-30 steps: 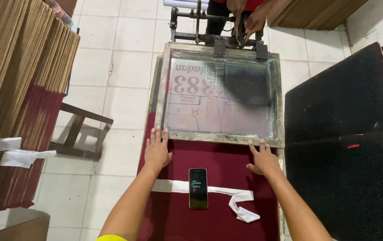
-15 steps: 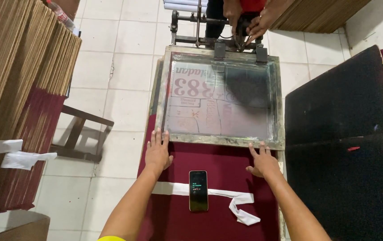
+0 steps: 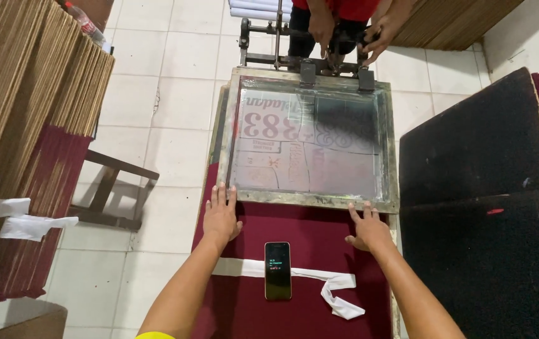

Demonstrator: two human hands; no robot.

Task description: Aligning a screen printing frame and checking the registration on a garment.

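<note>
Head view: your left hand and right hand lie flat, fingers spread, gripping nothing, on the maroon sheet, fingertips at the near rail of the screen-printing frame. A phone and white strip rest between your wrists. Judged step: steadying the sheet under the lowered screen. Any lift calls for both hands curling under that rail together.

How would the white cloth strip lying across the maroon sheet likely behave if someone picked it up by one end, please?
The white cloth strip would probably hang limp: its right end already lies twisted and folded. It looks thin, so likely light. The phone seems to rest on it, so pulling might drag or shift the phone.
</note>
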